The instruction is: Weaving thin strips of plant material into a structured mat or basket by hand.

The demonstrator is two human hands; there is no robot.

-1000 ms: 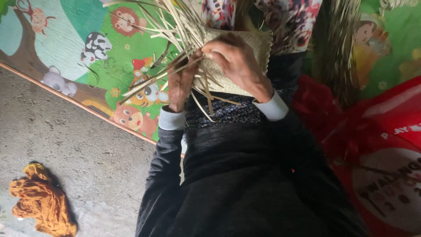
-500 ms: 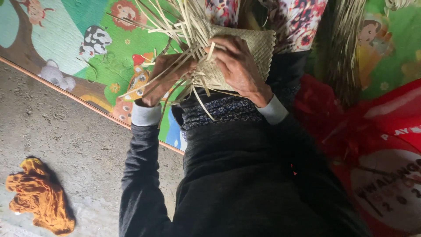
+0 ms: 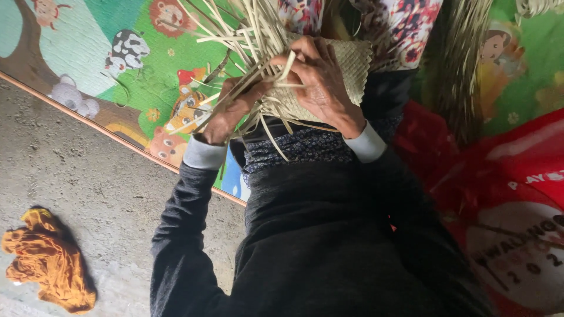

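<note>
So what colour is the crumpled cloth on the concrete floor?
Orange-mustard, seen in the head view: the crumpled cloth.

Left hand (image 3: 226,117) low, fingers curled shut, wrist bent — right hand (image 3: 320,82) above it, palm down, fingers spread and gripping; both forearms in dark sleeves, white cuffs showing.

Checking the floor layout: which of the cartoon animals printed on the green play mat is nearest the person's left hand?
The orange tiger, just left of the left hand. The black-and-white cow and grey koala lie farther left.
</note>
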